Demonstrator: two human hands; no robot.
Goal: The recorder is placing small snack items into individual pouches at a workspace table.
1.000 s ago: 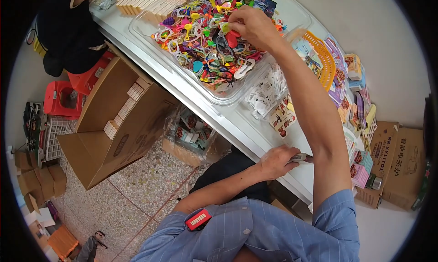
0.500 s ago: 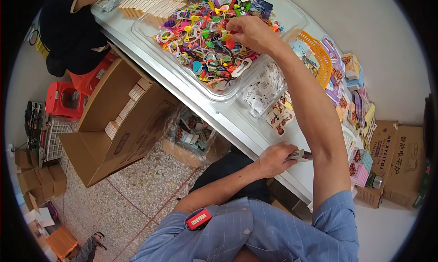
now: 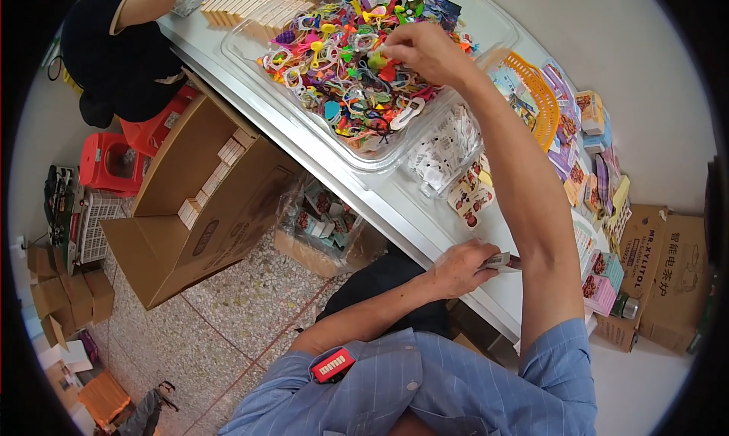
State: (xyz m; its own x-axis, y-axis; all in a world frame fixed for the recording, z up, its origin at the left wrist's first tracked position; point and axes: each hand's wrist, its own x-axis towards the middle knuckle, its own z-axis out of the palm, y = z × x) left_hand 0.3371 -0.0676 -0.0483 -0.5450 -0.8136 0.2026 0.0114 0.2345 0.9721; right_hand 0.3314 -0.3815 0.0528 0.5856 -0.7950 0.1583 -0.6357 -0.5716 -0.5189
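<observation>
The right hand (image 3: 429, 52) is stretched far out over a clear tray (image 3: 486, 26) heaped with coloured clips (image 3: 342, 79). Its fingertips are pinched together down in the heap, closed on a small green piece (image 3: 377, 58) near the top of the pile (which clip exactly cannot be told).

The left hand (image 3: 459, 269) is held at the near edge of the white table (image 3: 395, 200), fingers curled around a small flat packet (image 3: 503, 263) whose end sticks out to the right, toward the right forearm.

Just beside the tray, nearer the body, a clear bag (image 3: 444, 151) of small white pieces is seen, with printed cards (image 3: 471, 200) below it. An orange basket (image 3: 541, 102) stands to the right of the tray, and beyond it more packets (image 3: 588, 155) are spread in a row along the table's right side.

At the far end, stacked tan blocks (image 3: 258, 3) lie next to the tray, and another person (image 3: 121, 48) in dark clothes is bent over that end.

Under and left of the table: an open carton (image 3: 197, 208) with small boxes inside, a plastic-wrapped box (image 3: 319, 223), a red stool (image 3: 110, 162) and a white crate (image 3: 95, 223). Brown cartons (image 3: 661, 276) are noted at the right.
</observation>
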